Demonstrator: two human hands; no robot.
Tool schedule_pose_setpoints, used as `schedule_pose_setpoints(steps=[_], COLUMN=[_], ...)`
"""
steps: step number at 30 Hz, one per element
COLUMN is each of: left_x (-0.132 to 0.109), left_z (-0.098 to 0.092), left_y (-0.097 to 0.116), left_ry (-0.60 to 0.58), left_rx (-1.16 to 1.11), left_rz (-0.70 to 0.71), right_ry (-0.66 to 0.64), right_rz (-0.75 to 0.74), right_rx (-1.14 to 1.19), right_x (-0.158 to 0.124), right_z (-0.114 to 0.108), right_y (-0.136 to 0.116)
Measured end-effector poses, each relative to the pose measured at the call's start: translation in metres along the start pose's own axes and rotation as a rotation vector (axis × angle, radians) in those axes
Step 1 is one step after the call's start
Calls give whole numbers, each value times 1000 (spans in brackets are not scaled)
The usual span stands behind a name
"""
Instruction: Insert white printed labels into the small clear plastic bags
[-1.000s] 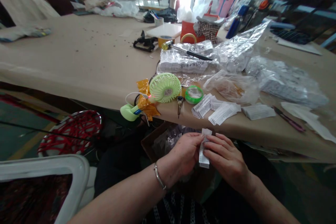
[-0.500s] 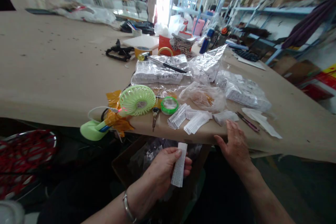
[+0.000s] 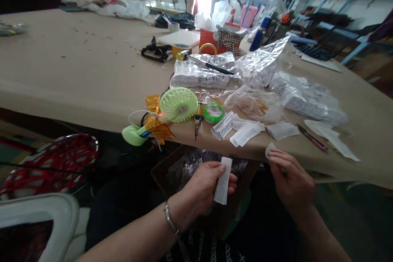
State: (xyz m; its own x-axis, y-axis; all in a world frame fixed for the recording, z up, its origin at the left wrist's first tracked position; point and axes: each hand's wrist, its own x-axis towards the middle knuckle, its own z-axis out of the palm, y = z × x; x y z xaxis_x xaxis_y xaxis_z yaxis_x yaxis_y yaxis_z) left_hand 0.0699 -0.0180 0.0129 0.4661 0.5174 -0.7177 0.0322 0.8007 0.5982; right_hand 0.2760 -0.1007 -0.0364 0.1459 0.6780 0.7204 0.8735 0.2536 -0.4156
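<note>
My left hand (image 3: pixel 211 184) pinches a narrow stack of white printed labels (image 3: pixel 224 182) between thumb and fingers, below the table's front edge. A metal bracelet (image 3: pixel 170 217) is on that wrist. My right hand (image 3: pixel 290 178) is at the table edge, its fingertips closed on a small whitish label (image 3: pixel 270 149) that they partly cover. Behind it on the table lies another bundle of labels (image 3: pixel 282 130). More printed labels (image 3: pixel 247 132) are fanned out to its left. A dark-and-pink cutting tool (image 3: pixel 312 137) rests at the right, beside a torn white paper strip (image 3: pixel 333 137).
A green fan (image 3: pixel 179 105) is taped at the table edge. Next to it are a soldering-iron-like tool (image 3: pixel 197 125) and a green round container (image 3: pixel 213 112). Plastic-wrapped label packs (image 3: pixel 202 80) lie behind, a hammer-like tool (image 3: pixel 208 64) on top. An open box (image 3: pixel 162 174) stands below the edge.
My right hand has lifted from beside the label bundle and drawn back, now with a small label in its fingers. The left hand keeps its stack. The camera view has turned left.
</note>
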Motion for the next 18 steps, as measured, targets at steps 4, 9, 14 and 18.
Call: schedule_pose_setpoints(steps=[4, 9, 14, 18], left_x=[3, 6, 3, -1], left_z=[-4, -16, -23, -22], left_y=[-4, -7, -5, -1], left_ry=[-29, -17, 24, 23], left_rx=[-131, -260, -337, -383], left_rz=[97, 206, 184, 162], right_ry=[-199, -269, -321, -348], right_rz=[-214, -299, -342, -380], right_rx=[282, 320, 345, 327], right_x=[-1, -1, 3, 4], right_z=[29, 54, 60, 62], right_y=[-57, -81, -80, -79])
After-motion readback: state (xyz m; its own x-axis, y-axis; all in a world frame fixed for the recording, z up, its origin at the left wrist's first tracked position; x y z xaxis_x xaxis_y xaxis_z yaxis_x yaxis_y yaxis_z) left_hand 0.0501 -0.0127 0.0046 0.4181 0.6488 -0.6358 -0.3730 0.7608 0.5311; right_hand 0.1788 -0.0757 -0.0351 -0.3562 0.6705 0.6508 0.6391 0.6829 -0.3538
